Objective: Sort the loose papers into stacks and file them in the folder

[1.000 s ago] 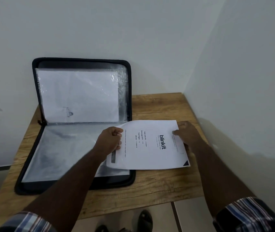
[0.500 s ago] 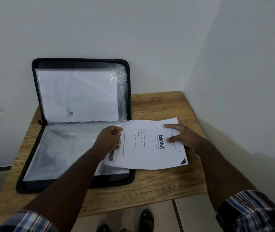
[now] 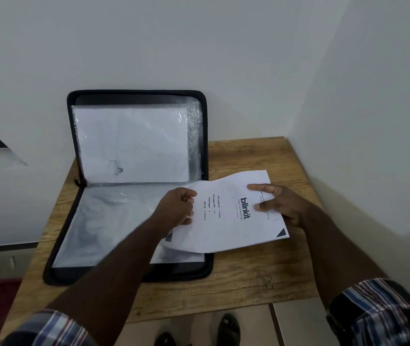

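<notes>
1. A wooden worktop (image 3: 256,283) is set into a corner between 2 white walls; its right side and back edge are shut in, while the near edge is open.
2. A black zip folder (image 3: 134,96) is propped open, its lid against the back wall and its clear sleeve (image 3: 114,228) lying flat on the worktop.
3. The printed sheet (image 3: 231,236) is held just above the folder's right edge. It is judged light, limp and easily creased, as its bowed middle suggests.
4. The grip of the left hand (image 3: 176,211) is curled, pinching the sheet's left edge; the right hand (image 3: 281,203) pinches the far edge, thumb on top.
5. A 2-edge hold is judged best for keeping it taut.
6. Open room lies leftward over the sleeve; the wall crowds the right.
</notes>
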